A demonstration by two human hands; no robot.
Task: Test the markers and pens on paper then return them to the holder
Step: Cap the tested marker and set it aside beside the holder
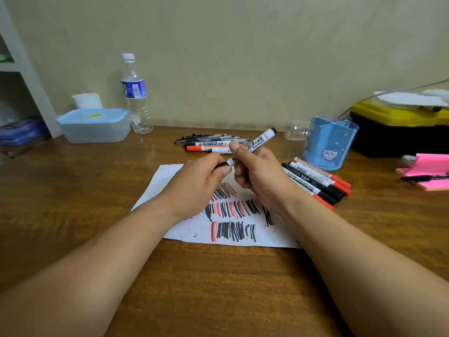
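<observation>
Item: black whiteboard marker [255, 144], held above the paper [165, 178], long axis running near-left to far-right; left hand [196, 181] pinches its black near-left end, right hand [257, 173] curls round mid-barrel; blue holder [328, 142] stands far right on the bench [97, 190], nearer the right hand.

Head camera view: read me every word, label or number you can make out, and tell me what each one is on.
"D MARKER": on the held marker; the start is covered by the right hand.
"WHITEBOARD MARKER": on a black marker lying right of the paper.
Chinese characters on the held marker and in the far pile: too blurred to read.
Water bottle label and barcode: too small to read.
Blue holder: a cartoon cat, no words.
</observation>
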